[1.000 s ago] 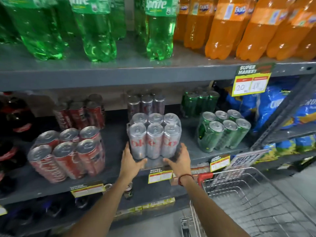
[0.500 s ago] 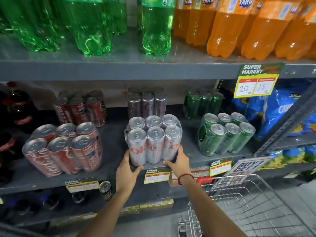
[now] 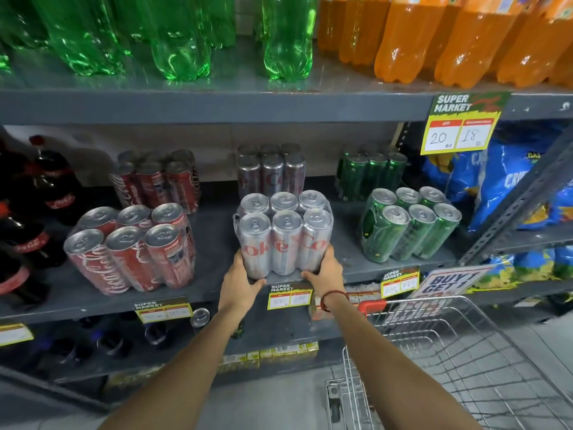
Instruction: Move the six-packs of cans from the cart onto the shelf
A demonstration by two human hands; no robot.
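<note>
A silver six-pack of Diet Coke cans (image 3: pixel 283 234) stands at the front edge of the grey middle shelf (image 3: pixel 214 283), wrapped in clear film. My left hand (image 3: pixel 243 282) grips its lower left corner and my right hand (image 3: pixel 325 273) grips its lower right corner. A red six-pack (image 3: pixel 133 248) stands to its left and a green six-pack (image 3: pixel 409 225) to its right. Three more six-packs sit behind them at the back of the shelf. The wire cart (image 3: pixel 459 361) is at the lower right; the part I can see holds nothing.
Green bottles (image 3: pixel 176 35) and orange bottles (image 3: pixel 449 38) fill the shelf above. Dark cola bottles (image 3: pixel 34 212) stand at the far left. Blue snack bags (image 3: pixel 502 178) fill the neighbouring rack on the right. Price tags (image 3: pixel 290 296) hang along the shelf edge.
The view has tilted down a little. Both hands have slid lower on the silver six-pack, which stands slightly nearer the shelf's front edge.
</note>
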